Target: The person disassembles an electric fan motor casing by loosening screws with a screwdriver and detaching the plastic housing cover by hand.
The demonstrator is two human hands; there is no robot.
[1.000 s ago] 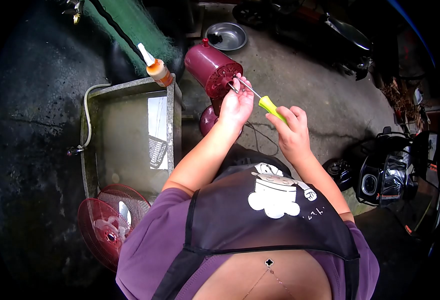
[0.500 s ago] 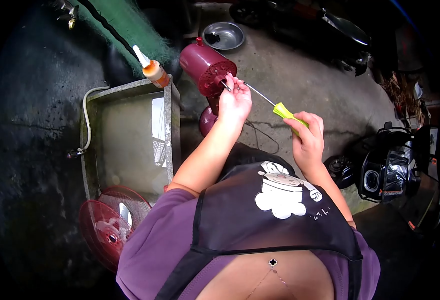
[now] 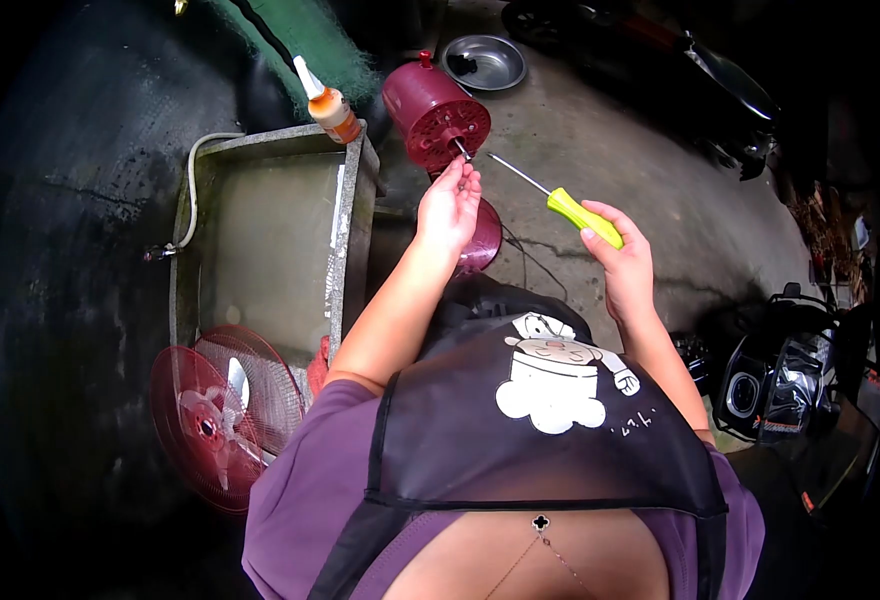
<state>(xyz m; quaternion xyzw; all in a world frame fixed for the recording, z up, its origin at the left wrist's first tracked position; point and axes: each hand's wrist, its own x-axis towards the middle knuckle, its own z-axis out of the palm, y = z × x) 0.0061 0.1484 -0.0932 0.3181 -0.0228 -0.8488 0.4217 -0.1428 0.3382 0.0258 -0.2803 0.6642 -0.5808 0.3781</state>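
A dark red fan motor housing (image 3: 438,112) faces me, with a thin metal shaft (image 3: 462,148) sticking out of its perforated front. My left hand (image 3: 450,205) is just below the shaft, palm up, its fingers curled together with the tips at the shaft's end. Whatever lies between those fingertips is too small to make out. In my right hand (image 3: 625,255) is a screwdriver (image 3: 582,216) with a yellow-green handle. Its blade points up and left, and the tip stops short of the motor, apart from my left fingers. The fan's round red base (image 3: 482,238) shows partly behind my left wrist.
A concrete water basin (image 3: 358,190) stands to the left, with an orange-and-white spray bottle (image 3: 332,112) on its corner. Red fan guards with the blade (image 3: 210,425) lean below it. A metal bowl (image 3: 495,62) sits behind the motor. A black bag-like object (image 3: 775,375) is at right.
My left fingers have moved back from the motor's front to the shaft's end. The screwdriver tip has drawn away from my left hand. The whole view has shifted slightly.
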